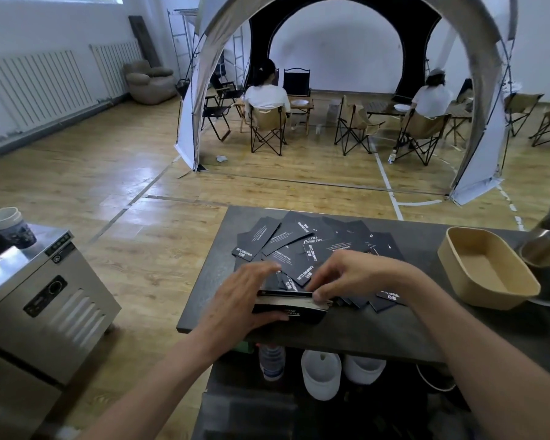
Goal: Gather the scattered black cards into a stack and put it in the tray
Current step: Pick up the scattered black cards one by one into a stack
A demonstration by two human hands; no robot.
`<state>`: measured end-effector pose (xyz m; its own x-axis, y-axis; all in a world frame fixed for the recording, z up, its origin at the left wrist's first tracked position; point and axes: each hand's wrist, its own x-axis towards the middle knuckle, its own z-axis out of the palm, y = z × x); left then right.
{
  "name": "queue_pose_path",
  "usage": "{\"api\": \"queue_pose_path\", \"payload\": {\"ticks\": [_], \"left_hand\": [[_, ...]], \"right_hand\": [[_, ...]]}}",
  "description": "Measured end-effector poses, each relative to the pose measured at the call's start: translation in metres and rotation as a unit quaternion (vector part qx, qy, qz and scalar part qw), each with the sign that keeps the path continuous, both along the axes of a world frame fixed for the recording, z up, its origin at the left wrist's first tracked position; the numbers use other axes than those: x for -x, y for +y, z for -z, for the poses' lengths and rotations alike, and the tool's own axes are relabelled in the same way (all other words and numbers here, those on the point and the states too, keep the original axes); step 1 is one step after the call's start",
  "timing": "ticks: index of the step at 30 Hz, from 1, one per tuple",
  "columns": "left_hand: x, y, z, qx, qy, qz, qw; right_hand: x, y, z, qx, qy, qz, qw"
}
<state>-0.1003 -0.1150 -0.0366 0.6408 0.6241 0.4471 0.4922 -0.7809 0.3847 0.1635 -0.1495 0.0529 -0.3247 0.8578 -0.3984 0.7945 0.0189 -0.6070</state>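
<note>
1. left hand (245, 293) is wrapped round the left end of a thick stack (288, 304), down at the near edge of the dark table (378, 328).
2. right hand (350, 274) pinches the stack's right end with curled fingertips.
3. the loose black cards (299, 246) lie scattered and overlapping just behind both hands.
4. tan tray (458, 277) sits off to the right, well apart from the stack.

The left hand (245, 296) and right hand (353, 277) grip a stack of black cards (289, 305) on the table (378, 328); scattered cards (302, 246) lie just beyond, with the tan tray (486, 268) to the right.
</note>
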Motion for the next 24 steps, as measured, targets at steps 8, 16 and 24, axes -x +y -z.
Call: {"api": "queue_pose_path", "payload": {"ticks": [8,16,24], "left_hand": [[0.028,0.017,-0.001,-0.012,0.029,0.021,0.999],[0.032,0.016,-0.006,-0.031,0.062,0.015,0.997],[0.034,0.009,-0.001,-0.032,0.075,-0.014,0.997]], "right_hand": [[0.036,0.091,0.010,-0.207,-0.050,0.104,0.971],[0.074,0.158,0.040,-0.184,-0.293,-0.107,0.932],[0.053,0.162,0.050,-0.285,-0.350,-0.145,0.881]]}}
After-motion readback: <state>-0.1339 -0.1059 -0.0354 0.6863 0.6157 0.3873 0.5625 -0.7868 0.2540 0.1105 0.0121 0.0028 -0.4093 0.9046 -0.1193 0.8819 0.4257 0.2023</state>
